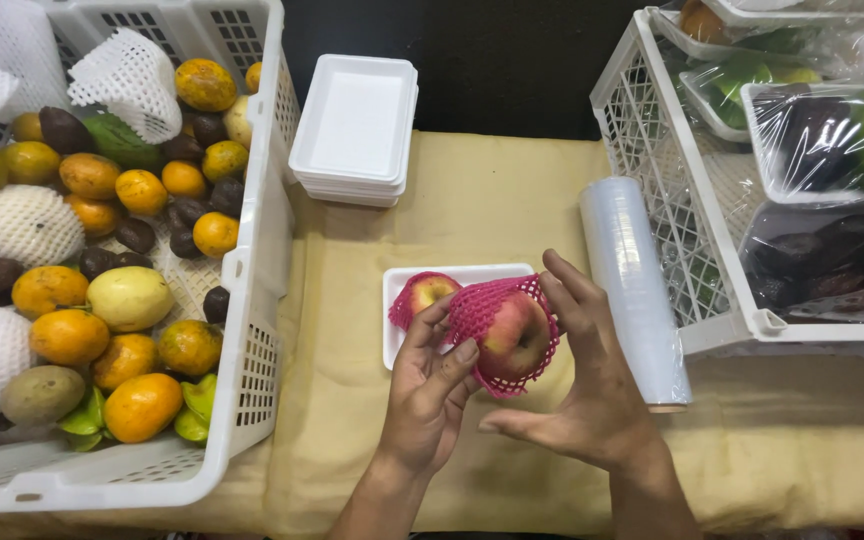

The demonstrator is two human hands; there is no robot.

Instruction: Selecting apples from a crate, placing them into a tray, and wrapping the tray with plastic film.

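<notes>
Bright, even overhead light; sharp focus.

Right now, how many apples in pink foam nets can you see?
2: one apple held between the left hand and right hand, one netted apple on the white tray. More may be hidden.
</notes>
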